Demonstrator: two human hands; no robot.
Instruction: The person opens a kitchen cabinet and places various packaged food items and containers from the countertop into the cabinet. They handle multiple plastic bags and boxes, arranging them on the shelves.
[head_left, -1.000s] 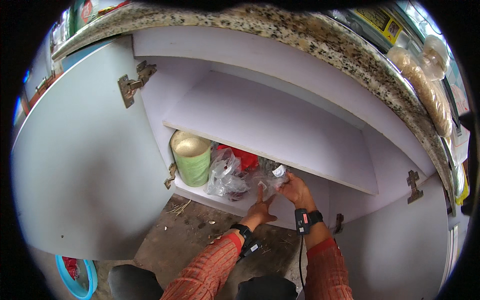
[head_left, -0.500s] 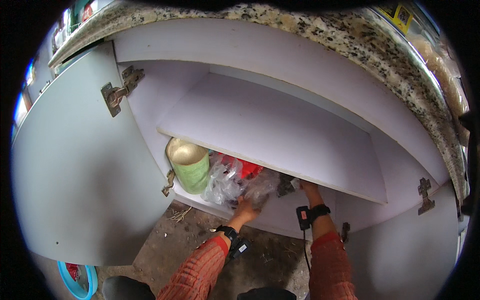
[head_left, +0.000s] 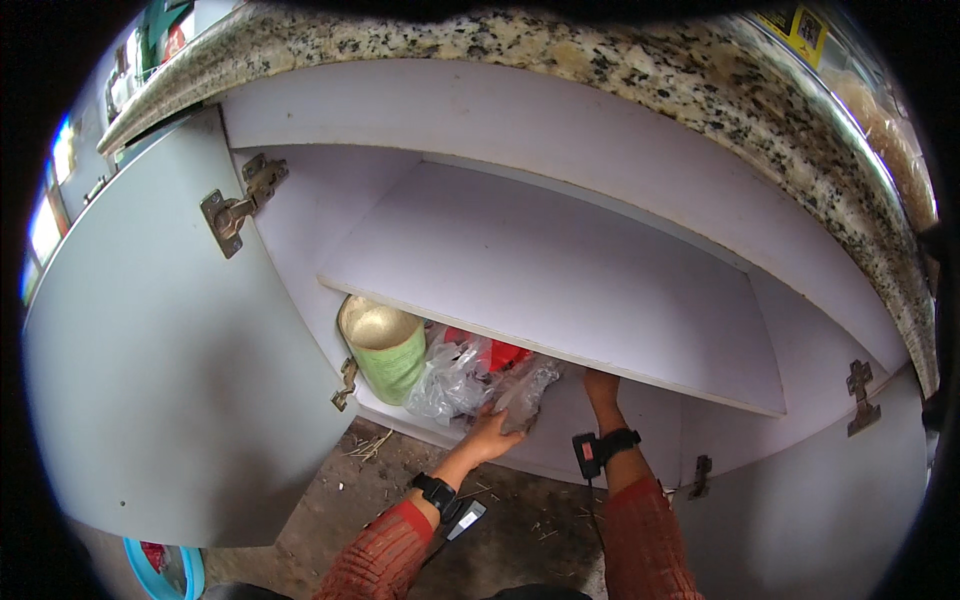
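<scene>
My left hand [head_left: 488, 437] is at the front of the cabinet's lower compartment, its fingers closed on a crumpled clear plastic bag [head_left: 528, 386]. Beside it lies a whitish see-through plastic bag [head_left: 445, 385], with a piece of red plastic [head_left: 507, 355] behind. Further left, a green cylindrical container [head_left: 388, 365] with an open top stands upright against the cabinet's side. My right hand [head_left: 600, 387] reaches in under the shelf, to the right of the bags. The shelf edge hides its fingers, so what they touch does not show.
A pale shelf [head_left: 560, 270] crosses the cabinet just above both hands. The left door [head_left: 180, 340] and right door [head_left: 820, 490] stand swung out on metal hinges. A speckled stone countertop [head_left: 480, 38] overhangs above. A light-blue basin [head_left: 195, 572] sits on the floor at lower left.
My right hand has moved left and deeper under the shelf. The dark bundle beside it is no longer visible. My left hand stays at the clear bag, and the view has shifted slightly.
</scene>
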